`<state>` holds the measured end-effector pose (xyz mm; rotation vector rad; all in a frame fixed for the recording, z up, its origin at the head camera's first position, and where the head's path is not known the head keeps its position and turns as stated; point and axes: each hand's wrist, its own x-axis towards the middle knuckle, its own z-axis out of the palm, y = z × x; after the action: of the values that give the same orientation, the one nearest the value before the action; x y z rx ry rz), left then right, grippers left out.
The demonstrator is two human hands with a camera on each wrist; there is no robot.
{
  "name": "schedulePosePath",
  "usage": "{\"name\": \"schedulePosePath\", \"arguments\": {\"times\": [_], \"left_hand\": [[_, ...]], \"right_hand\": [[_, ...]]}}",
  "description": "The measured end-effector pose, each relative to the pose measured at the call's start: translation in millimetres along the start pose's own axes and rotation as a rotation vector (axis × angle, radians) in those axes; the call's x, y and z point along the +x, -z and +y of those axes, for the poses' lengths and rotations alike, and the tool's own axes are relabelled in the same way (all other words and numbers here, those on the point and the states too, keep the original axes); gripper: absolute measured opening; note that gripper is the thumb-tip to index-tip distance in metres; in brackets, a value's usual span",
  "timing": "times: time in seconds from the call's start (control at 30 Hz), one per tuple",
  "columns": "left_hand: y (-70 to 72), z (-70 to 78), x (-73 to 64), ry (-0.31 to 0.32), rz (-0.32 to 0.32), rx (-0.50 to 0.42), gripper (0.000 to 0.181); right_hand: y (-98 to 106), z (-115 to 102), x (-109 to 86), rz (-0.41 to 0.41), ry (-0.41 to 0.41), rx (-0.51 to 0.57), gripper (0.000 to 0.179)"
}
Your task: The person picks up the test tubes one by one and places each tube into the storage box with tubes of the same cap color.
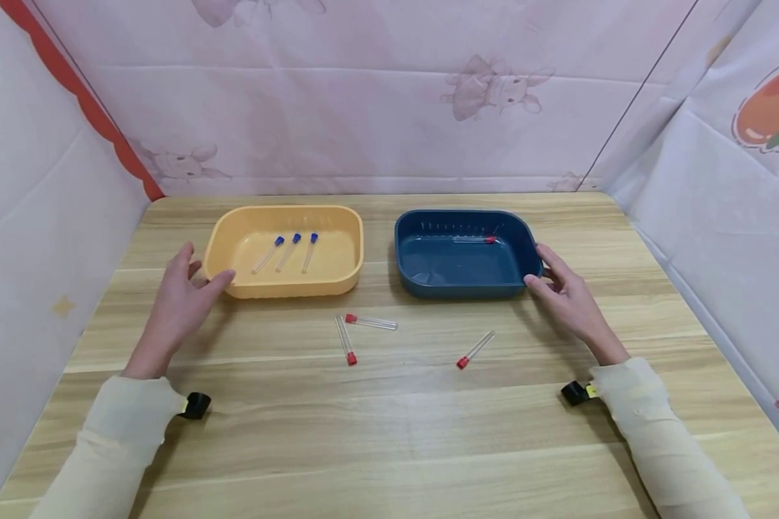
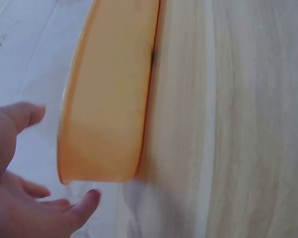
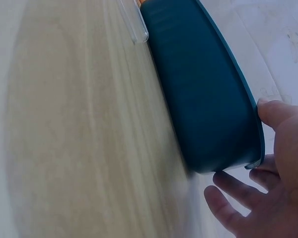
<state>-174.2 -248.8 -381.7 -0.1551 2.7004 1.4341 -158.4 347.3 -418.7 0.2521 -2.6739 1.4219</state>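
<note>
Right of centre in the head view sits the blue tub [image 1: 457, 291], left of centre the yellow tub [image 1: 292, 290]. Both look to me like light, fairly stiff plastic, with smooth walls that could slip, so I would hold each by the rim at its outer short end. The right hand [image 1: 571, 303] is at the blue tub's right end, thumb touching the rim; I cannot tell whether its fingers grip. The left hand [image 1: 180, 299] is beside the yellow tub's left end, fingers spread, with a gap to the wall in the wrist view.

One red-capped tube [image 1: 474, 239] lies in the blue tub, three blue-capped tubes [image 1: 288, 253] in the yellow; I judge them light, prone to roll and perhaps fragile. Three loose tubes [image 1: 372, 323], also red-capped, lie mid-frame on the table [image 1: 389, 440].

Both wrist views hide the tubs' insides from me and cut off their far ends. Top centre in the right one, a clear piece [image 3: 134, 22], probably a tube, is cropped too.
</note>
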Motion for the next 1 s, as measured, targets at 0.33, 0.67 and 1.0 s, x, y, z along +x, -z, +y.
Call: {"name": "schedulePosePath", "arguments": {"times": [0.33,0.67,1.0], "left_hand": [[-10.7,31.3,-27.7,-0.141,0.298,-0.056,0.071],[-43.6,61.5,-66.5,-0.379,0.166,-0.014,0.058],[-80.6,67.4,-82.4,-0.353,-0.092,0.061,0.055]], "right_hand": [[0,1,0.9,0.0,-0.002,-0.02,0.064],[1,1,1.0,-0.008,-0.01,-0.02,0.065],[1,-1,0.4,-0.014,-0.014,-0.028,0.066]]}}
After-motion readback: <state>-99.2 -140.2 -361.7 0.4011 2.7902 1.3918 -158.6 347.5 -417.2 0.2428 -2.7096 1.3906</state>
